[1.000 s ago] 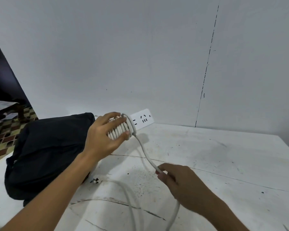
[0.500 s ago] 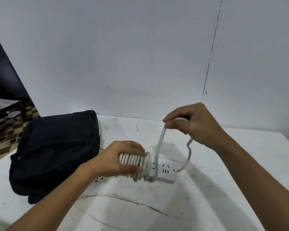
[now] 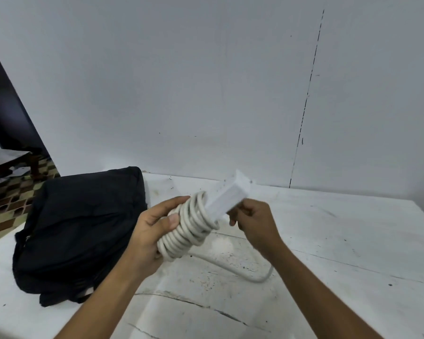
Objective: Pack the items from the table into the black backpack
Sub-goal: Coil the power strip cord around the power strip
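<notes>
A white power strip (image 3: 230, 195) is held tilted above the table, its bare end pointing up and right. Its white cable (image 3: 189, 231) is wound around it in several tight turns. My left hand (image 3: 149, 231) grips the wound part from the left. My right hand (image 3: 255, 223) is just right of the strip, fingers closed around the cable, which runs down in a loose loop (image 3: 260, 277) on the table. The black backpack (image 3: 78, 228) lies flat on the table to the left, close to my left hand; I cannot tell if it is open.
The white table (image 3: 340, 253) is scratched and stained, with a cracked line near the front. A plain wall (image 3: 206, 81) stands right behind it. Past the table's left edge there is a checkered floor (image 3: 8, 204) and a low dark table (image 3: 8, 160).
The strip has swung up from lying low and level to pointing up and right. More turns of cable sit on it, and my right hand came down from above to beside it.
</notes>
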`<state>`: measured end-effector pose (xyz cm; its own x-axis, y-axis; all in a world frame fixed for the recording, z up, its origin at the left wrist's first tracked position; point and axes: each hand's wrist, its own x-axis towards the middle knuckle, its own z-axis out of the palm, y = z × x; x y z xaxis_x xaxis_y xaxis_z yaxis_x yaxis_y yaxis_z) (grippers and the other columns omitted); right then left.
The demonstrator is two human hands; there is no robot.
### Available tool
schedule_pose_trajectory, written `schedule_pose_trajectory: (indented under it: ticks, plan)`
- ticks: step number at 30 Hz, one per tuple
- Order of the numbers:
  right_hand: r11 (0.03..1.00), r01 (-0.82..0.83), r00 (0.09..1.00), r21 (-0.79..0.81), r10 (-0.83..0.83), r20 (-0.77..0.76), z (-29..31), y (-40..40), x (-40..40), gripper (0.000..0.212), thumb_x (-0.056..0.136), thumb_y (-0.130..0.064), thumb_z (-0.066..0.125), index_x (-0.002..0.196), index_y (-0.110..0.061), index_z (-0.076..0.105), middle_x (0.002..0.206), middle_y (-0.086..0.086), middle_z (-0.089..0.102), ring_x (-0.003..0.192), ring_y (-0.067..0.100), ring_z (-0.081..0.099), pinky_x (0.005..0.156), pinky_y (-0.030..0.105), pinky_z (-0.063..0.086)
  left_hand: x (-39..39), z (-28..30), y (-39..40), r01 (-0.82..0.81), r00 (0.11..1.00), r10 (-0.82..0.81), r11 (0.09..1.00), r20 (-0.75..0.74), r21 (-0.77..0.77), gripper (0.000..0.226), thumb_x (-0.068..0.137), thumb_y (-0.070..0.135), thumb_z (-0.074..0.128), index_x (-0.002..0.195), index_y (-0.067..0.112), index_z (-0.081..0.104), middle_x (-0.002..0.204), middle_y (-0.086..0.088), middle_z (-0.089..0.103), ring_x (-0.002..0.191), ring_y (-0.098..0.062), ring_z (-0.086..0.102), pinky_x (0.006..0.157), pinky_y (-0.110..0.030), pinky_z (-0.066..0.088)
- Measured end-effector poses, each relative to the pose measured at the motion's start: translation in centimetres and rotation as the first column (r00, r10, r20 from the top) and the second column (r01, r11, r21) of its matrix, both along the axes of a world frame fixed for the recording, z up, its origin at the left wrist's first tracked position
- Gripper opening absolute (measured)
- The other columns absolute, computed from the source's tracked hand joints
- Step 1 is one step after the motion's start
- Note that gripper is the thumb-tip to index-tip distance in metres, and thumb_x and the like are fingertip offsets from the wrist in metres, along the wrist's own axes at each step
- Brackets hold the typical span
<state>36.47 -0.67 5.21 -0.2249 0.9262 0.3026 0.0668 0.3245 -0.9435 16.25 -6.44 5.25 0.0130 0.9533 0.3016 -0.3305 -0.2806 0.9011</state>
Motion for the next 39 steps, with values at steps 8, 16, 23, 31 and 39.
schedule_pose_trajectory:
  ticks: [8, 16, 23, 31, 39]
  plan:
    - [0.996, -0.052, 0.981, -0.071, 0.064, 0.181, -2.3, -3.3, -1.0, 0.018, 0.095, -0.006, 0.050, 0.102, -0.015, 0.064, 0.064, 0.002, 0.059, 0.041, 0.007, 0.053, 0.044, 0.018, 0.042, 0.7, 1.0, 0.8, -0.353, 0.932, 0.353, 0.935, -0.079, 0.014, 0.060, 0.054, 0.042, 0.090, 0.104, 0.015, 0.071, 0.099, -0.003, 0.074, 0.087, -0.018, 0.072, 0.068, -0.026, 0.057]
    - [0.753, -0.420, 0.887, -0.507, 0.222, -0.405, -3.5, -5.1, 1.5, 0.009, 0.091, -0.006, 0.053, 0.085, -0.002, 0.058, 0.058, 0.011, 0.050, 0.052, 0.026, 0.056, 0.065, 0.041, 0.053, 0.3, 1.1, 2.2, -0.338, 0.548, 0.671, 0.724, -0.500, 0.601, 0.044, 0.073, 0.040, 0.074, 0.110, 0.017, 0.069, 0.116, 0.000, 0.064, 0.108, -0.007, 0.060, 0.089, -0.022, 0.051]
    - [0.943, -0.161, 0.942, -0.291, 0.235, 0.241, -2.9, -5.5, 4.4, 0.018, 0.095, -0.012, 0.052, 0.079, -0.006, 0.056, 0.055, -0.002, 0.050, 0.052, 0.014, 0.051, 0.057, 0.024, 0.046, -2.5, -1.4, 4.5, -0.075, 0.198, 0.793, 0.598, -0.575, 0.798, 0.045, 0.079, 0.047, 0.071, 0.109, 0.014, 0.071, 0.119, -0.011, 0.063, 0.101, -0.027, 0.060, 0.081, -0.044, 0.053]
    - [0.895, -0.126, 0.615, 0.428, -0.267, 0.742, 2.6, -4.2, 6.1, 0.036, 0.096, -0.042, 0.043, 0.070, -0.022, 0.059, 0.059, -0.009, 0.051, 0.055, 0.008, 0.049, 0.053, 0.024, 0.033, -3.0, -0.9, 3.4, 0.079, 0.326, 0.277, 0.945, -0.904, 0.318, 0.045, 0.078, 0.057, 0.069, 0.116, 0.034, 0.067, 0.123, 0.015, 0.060, 0.112, -0.005, 0.058, 0.092, -0.040, 0.051]
    - [0.675, -0.351, 0.762, 0.649, -0.197, 0.617, 7.1, -0.3, 4.0, 0.032, 0.089, -0.046, 0.051, 0.083, -0.023, 0.072, 0.060, -0.014, 0.049, 0.052, 0.005, 0.043, 0.050, 0.025, 0.038, -0.6, 1.3, 1.2, 0.279, 0.588, -0.156, 0.960, -0.793, 0.017, 0.038, 0.074, 0.031, 0.077, 0.110, 0.020, 0.072, 0.116, 0.000, 0.068, 0.108, -0.023, 0.063, 0.091, -0.043, 0.053]
